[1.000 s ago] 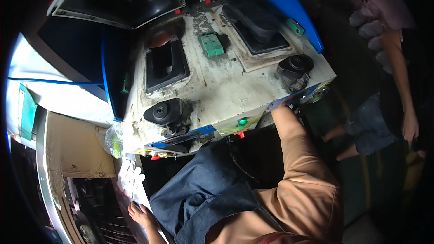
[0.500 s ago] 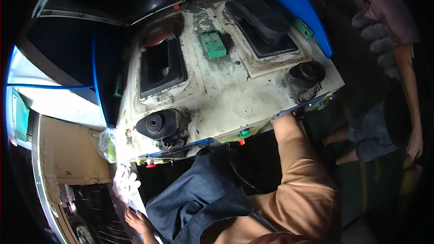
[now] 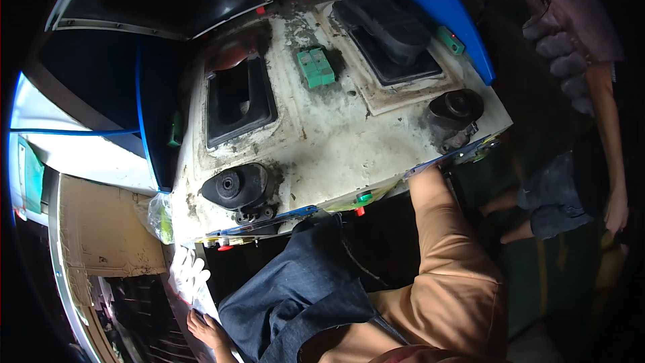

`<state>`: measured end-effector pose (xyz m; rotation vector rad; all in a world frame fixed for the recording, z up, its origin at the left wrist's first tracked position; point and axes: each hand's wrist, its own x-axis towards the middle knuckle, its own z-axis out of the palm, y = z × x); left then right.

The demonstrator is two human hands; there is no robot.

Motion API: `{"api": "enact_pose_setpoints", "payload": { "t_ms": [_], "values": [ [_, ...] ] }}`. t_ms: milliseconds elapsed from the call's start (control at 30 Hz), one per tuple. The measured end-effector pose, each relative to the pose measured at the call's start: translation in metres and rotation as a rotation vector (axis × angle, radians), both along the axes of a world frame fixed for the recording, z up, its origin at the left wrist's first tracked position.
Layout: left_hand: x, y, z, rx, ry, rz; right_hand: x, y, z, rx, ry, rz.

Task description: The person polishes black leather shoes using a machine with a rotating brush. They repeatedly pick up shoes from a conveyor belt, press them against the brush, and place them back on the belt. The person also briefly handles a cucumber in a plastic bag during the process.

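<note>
My left hand (image 3: 203, 329) lies at the lower left on a narrow pale ledge, its fingers stretched out and nothing visible in them. Just beyond its fingertips are several white, finger-shaped pieces (image 3: 189, 272). My right forearm (image 3: 431, 196) reaches to the front edge of a worn white machine top (image 3: 336, 161); that edge hides the right hand and its fingers. On the machine top, a black frame with a deep opening (image 3: 265, 111) is at the left. A black shoe-shaped form (image 3: 386, 27) sits over another frame at the right.
Two black round-topped fittings (image 3: 232, 187) (image 3: 458, 109) stand near the machine's front corners. A green block (image 3: 316, 67) sits between the frames. Green and red buttons (image 3: 363, 197) line the front. Cardboard (image 3: 107, 228) stands left; another person's arm (image 3: 608, 134) hangs at right.
</note>
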<state>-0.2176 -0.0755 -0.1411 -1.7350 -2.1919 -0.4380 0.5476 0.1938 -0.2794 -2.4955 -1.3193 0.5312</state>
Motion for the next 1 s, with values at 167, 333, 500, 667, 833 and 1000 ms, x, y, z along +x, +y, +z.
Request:
{"api": "enact_pose_setpoints", "payload": {
  "t_ms": [167,333,500,667,833,1000],
  "values": [
    [-0.007,-0.002,-0.007,0.021,0.042,-0.027,-0.009,0.007,-0.003,0.000,-0.011,-0.005],
    [-0.002,-0.004,-0.004,-0.026,-0.024,0.009,-0.006,0.002,-0.001,-0.001,-0.007,0.000],
    [0.008,-0.002,0.001,-0.021,-0.051,0.052,-0.013,0.005,-0.004,0.001,-0.020,0.000],
    [0.005,0.001,0.005,-0.059,-0.058,0.053,-0.029,0.014,-0.009,0.018,-0.026,-0.012],
    [0.008,-0.004,0.007,0.018,-0.051,0.010,-0.036,0.001,0.009,0.074,-0.004,0.013],
    [0.021,-0.001,0.011,-0.012,-0.030,0.015,-0.061,-0.096,0.032,0.286,0.257,0.003]
  ]
}}
